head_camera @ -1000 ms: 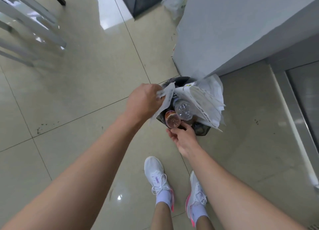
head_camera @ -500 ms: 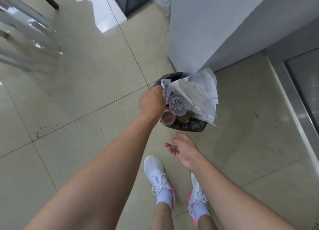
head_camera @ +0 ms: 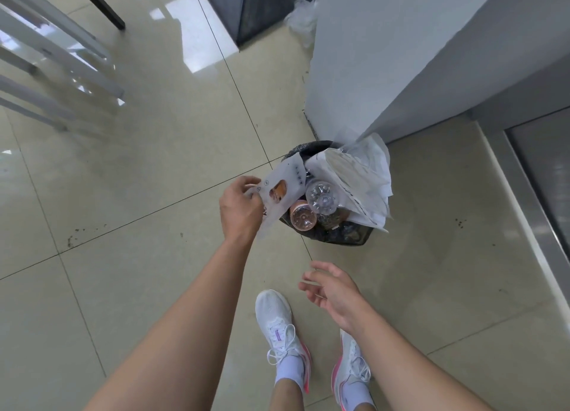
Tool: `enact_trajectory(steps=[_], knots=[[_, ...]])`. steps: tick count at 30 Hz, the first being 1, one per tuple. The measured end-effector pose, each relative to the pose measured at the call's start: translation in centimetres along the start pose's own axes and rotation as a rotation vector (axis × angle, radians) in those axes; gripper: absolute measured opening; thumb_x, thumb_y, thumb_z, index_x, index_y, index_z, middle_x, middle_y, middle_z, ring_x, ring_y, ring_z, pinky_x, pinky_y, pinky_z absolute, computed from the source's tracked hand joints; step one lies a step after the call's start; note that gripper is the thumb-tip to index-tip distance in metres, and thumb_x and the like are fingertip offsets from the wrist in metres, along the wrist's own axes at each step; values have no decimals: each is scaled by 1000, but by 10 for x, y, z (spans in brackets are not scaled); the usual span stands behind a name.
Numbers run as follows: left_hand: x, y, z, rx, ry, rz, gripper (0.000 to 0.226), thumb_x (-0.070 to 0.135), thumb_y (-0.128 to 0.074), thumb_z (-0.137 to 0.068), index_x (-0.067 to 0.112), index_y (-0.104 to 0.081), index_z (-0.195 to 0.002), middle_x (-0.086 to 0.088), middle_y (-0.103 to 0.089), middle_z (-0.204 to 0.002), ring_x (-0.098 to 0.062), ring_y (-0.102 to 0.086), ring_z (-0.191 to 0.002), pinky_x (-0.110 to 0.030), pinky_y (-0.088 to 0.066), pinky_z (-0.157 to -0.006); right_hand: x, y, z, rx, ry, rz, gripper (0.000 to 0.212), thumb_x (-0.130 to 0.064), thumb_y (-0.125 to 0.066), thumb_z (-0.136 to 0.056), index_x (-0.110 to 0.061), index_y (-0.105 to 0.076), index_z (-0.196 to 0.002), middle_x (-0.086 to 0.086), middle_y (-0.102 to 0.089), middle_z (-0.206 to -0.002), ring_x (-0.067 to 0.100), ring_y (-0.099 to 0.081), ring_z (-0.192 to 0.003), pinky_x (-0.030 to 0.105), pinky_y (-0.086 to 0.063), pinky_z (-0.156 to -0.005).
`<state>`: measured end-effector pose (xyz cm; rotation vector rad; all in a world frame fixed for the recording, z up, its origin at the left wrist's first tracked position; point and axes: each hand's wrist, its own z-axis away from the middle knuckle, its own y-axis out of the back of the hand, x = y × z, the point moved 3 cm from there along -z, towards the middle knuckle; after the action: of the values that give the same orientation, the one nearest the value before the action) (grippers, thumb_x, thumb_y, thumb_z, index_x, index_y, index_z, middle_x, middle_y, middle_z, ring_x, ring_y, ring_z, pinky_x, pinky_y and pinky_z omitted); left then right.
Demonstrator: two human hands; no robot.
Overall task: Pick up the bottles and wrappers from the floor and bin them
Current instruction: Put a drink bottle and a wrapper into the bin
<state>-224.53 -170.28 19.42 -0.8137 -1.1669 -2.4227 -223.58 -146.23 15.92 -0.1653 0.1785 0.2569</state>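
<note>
Two binned bottles (head_camera: pixel 322 198), one held wrapper (head_camera: pixel 282 191)

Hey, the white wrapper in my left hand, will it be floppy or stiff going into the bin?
Probably floppy: the wrapper bends and droops below the left hand. Likely light, since a pinch alone holds it. The bin looks full, so it may slide off.

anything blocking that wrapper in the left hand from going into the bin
Nothing lies between the wrapper, pinched in the left hand, and the bin. But its opening is crowded: a clear bottle, a brown bottle and white paper fill it, so it may only sit on top.
</note>
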Motion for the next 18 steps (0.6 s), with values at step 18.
enact_trajectory(steps=[18], knots=[[153, -13, -25, -310, -1056, -680, 26, 17, -66, -99, 37, -81, -104, 10, -81, -99, -22, -75, -84, -37, -58, -62, 8, -9, 18, -8, -39, 99, 26, -5, -62, -95, -13, -63, -120, 10, -74, -96, 19, -72, -79, 29, -53, -71]])
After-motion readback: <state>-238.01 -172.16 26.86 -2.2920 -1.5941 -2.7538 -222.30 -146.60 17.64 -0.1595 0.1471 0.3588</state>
